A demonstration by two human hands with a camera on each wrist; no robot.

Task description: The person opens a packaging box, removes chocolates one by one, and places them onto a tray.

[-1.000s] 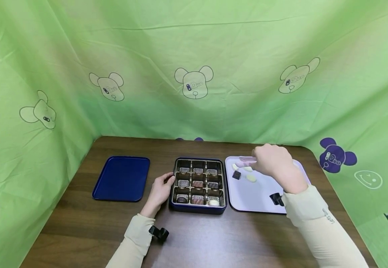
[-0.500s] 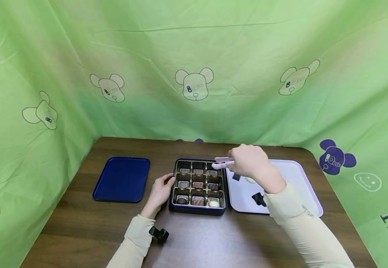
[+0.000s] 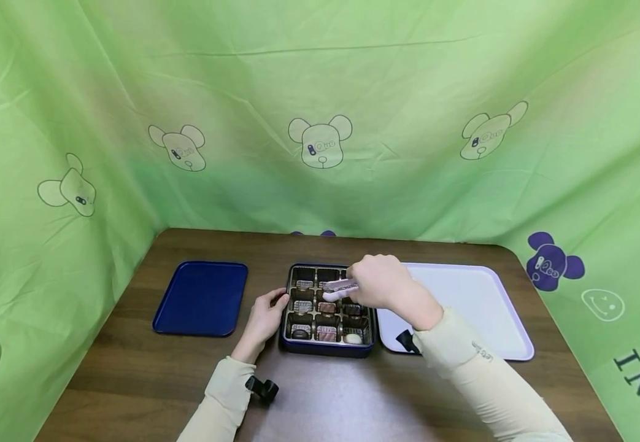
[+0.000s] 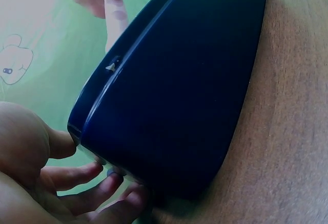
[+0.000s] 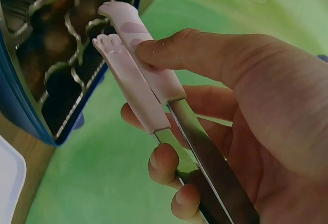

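Note:
A navy square box [image 3: 327, 348] with a gold-edged divided insert stands mid-table. Its near row has a dark round chocolate [image 3: 300, 333], a reddish-brown one [image 3: 327, 335] and a white one [image 3: 353, 337]. Against the box's left side my left hand [image 3: 262, 314] holds it, thumb near the rim and fingers bent along the wall [image 4: 169, 96]. My right hand [image 3: 387, 283] grips pink paw-tipped tongs [image 3: 340, 292] above the box's middle. In the right wrist view the paired arms of the tongs [image 5: 130, 88] lie close together; whether anything is between their tips I cannot tell.
A navy square lid-like tray [image 3: 200, 298] lies to the left. On the right is a pale lilac tray [image 3: 482, 310], partly covered by my right arm. Brown wood tabletop [image 3: 148, 374] surrounds them, with a green printed curtain [image 3: 386, 190] at the back and sides.
My right hand has carried the tongs leftward from over the lilac tray to above the box's middle. The pieces seen on the tray earlier are now hidden. My left hand has stayed put.

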